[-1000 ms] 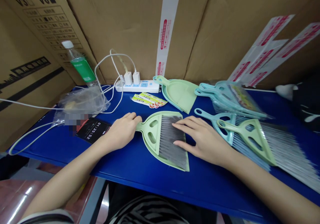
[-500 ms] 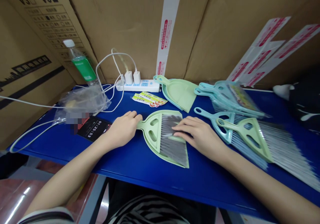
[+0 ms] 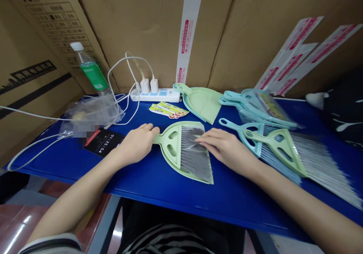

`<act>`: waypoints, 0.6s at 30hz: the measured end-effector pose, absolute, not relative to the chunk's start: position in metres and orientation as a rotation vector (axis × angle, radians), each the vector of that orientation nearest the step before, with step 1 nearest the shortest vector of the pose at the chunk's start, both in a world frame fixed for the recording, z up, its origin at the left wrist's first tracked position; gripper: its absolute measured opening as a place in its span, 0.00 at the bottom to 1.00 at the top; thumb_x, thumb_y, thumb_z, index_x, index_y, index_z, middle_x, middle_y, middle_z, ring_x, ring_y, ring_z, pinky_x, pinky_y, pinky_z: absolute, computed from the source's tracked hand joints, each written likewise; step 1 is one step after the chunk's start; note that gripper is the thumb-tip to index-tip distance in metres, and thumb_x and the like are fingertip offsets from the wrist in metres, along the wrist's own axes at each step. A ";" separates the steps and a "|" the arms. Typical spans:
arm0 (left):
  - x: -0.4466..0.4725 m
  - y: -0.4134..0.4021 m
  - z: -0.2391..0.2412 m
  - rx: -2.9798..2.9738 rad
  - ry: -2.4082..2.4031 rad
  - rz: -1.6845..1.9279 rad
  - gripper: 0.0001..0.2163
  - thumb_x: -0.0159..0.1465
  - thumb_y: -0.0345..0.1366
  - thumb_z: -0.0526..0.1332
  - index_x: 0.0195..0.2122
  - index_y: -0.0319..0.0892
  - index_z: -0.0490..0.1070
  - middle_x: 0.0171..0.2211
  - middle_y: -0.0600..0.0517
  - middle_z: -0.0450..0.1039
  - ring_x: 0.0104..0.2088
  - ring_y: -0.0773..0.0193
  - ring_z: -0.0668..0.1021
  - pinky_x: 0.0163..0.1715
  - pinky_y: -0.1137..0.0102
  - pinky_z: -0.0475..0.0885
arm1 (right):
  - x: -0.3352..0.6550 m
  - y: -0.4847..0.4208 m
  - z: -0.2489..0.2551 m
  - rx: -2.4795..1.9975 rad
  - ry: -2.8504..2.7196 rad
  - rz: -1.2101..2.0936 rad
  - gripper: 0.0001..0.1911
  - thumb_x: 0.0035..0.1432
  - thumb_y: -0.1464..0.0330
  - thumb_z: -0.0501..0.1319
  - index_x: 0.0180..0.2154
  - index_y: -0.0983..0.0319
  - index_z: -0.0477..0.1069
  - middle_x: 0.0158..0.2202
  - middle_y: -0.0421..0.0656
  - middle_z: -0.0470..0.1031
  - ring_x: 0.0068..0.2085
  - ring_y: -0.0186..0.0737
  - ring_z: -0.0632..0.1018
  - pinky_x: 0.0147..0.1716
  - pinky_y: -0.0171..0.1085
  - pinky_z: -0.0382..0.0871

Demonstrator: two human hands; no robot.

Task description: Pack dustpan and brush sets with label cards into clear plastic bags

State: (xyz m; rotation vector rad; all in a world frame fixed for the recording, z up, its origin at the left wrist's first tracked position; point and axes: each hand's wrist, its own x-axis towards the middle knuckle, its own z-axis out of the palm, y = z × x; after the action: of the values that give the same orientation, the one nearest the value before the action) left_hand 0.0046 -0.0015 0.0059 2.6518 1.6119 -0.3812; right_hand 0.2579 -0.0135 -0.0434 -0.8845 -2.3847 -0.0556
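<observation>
A light green hand brush (image 3: 176, 146) with grey bristles lies on a matching green dustpan (image 3: 185, 174), whose rim shows around it. My left hand (image 3: 138, 142) is closed around the handle end of the two. From the right, my right hand (image 3: 228, 148) reaches over the bristles. Its thumb and fingertips are pinched together on a few bristle strands, which look pulled up slightly. To the right of that hand, a blue hand brush (image 3: 248, 135) lies partly under another green brush (image 3: 283, 152) with spread, pale bristles.
Behind are a green dustpan (image 3: 204, 103) over a blue one, and bagged blue dustpan sets (image 3: 258, 108). A power strip (image 3: 167, 96), yellow packets (image 3: 167, 109), a bottle (image 3: 95, 74), a plastic bag (image 3: 90, 110) and a phone (image 3: 103, 142) stand or lie left. Cardboard (image 3: 141, 19) walls the back.
The fingers of my right hand have drawn together into a pinch on the bristles. My left hand keeps its grip on the handle. The whole view has shifted slightly.
</observation>
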 end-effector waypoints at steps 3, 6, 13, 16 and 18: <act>0.004 -0.003 0.005 2.656 1.622 -0.398 0.14 0.63 0.21 0.45 0.42 0.39 0.66 0.39 0.43 0.70 0.44 0.51 0.74 0.42 0.59 0.72 | 0.258 -0.014 -0.044 -0.885 -2.367 -0.036 0.14 0.63 0.77 0.52 0.38 0.63 0.77 0.32 0.46 0.79 0.33 0.40 0.78 0.34 0.38 0.75; 0.004 -0.003 0.004 2.667 1.628 -0.417 0.14 0.63 0.21 0.45 0.42 0.38 0.67 0.40 0.43 0.70 0.45 0.50 0.74 0.42 0.59 0.72 | 0.258 -0.015 -0.044 -0.894 -2.364 -0.009 0.15 0.64 0.77 0.51 0.39 0.63 0.77 0.33 0.46 0.79 0.35 0.40 0.78 0.34 0.38 0.75; 0.003 -0.003 0.004 2.661 1.690 -0.426 0.15 0.62 0.21 0.45 0.43 0.39 0.66 0.39 0.43 0.71 0.44 0.52 0.75 0.42 0.60 0.72 | 0.260 -0.015 -0.044 -0.925 -2.382 0.032 0.18 0.63 0.78 0.49 0.42 0.60 0.77 0.35 0.45 0.80 0.37 0.40 0.79 0.36 0.39 0.76; 0.001 -0.003 0.003 2.680 1.699 -0.416 0.15 0.62 0.21 0.45 0.43 0.38 0.67 0.39 0.43 0.71 0.44 0.52 0.75 0.41 0.61 0.73 | 0.260 -0.015 -0.044 -0.906 -2.382 0.015 0.17 0.64 0.77 0.50 0.41 0.61 0.77 0.33 0.45 0.79 0.36 0.40 0.79 0.35 0.38 0.76; 0.001 -0.002 0.003 2.693 1.712 -0.439 0.15 0.62 0.21 0.45 0.43 0.39 0.67 0.38 0.44 0.71 0.44 0.52 0.75 0.42 0.61 0.73 | 0.260 -0.014 -0.043 -0.914 -2.381 -0.001 0.16 0.64 0.75 0.51 0.41 0.60 0.77 0.32 0.45 0.79 0.35 0.40 0.79 0.34 0.38 0.76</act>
State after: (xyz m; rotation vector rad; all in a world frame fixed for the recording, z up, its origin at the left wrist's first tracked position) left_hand 0.0011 -0.0022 0.0027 2.6925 1.7125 -0.4392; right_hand 0.2603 -0.0144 -0.0434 -0.9136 -2.3815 -0.0011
